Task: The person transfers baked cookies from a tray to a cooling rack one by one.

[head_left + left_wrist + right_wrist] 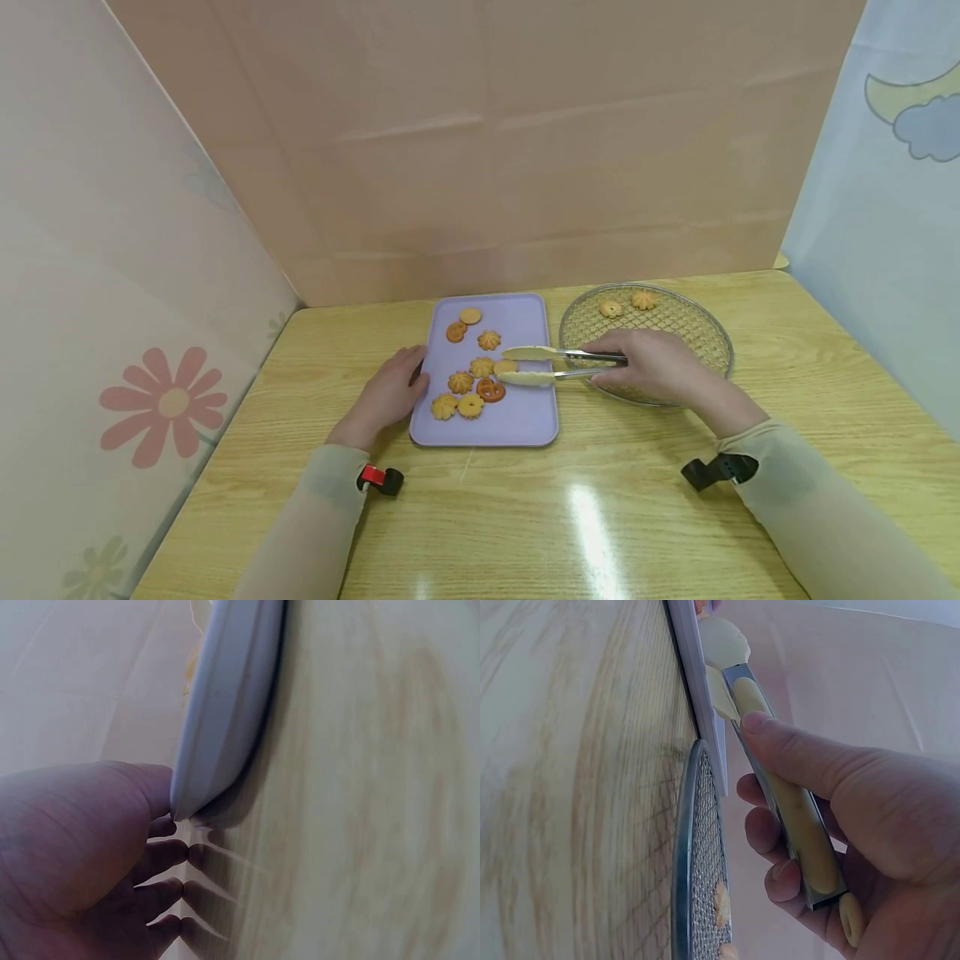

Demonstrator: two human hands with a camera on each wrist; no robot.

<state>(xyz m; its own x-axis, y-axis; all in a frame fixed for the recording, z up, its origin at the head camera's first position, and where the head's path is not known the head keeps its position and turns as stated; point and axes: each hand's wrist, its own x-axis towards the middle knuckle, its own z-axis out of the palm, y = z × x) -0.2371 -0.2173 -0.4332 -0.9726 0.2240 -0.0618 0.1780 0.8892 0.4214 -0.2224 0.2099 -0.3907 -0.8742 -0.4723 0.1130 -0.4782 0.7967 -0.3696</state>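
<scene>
My right hand (648, 362) grips a pair of tongs (795, 817), thumb on one arm and fingers curled round the other. The cream tips of the tongs stand apart over the lilac tray (525, 425), a round plain biscuit (505, 367) between them. Flower-shaped cookies (461, 382), a ring cookie (470, 406) and a pretzel (491, 390) lie close by on the tray. My left hand (386, 387) rests at the tray's left edge. In the left wrist view, its thumb touches the rim and its other fingertips rest on the table.
Under my right hand lies a round wire-mesh rack (701, 333), right of the tray, with two cookies (643, 299) at its far side. A brown paper-like backdrop (480, 192) rises behind the wooden table (510, 525). Panels (247, 325) stand at both sides.
</scene>
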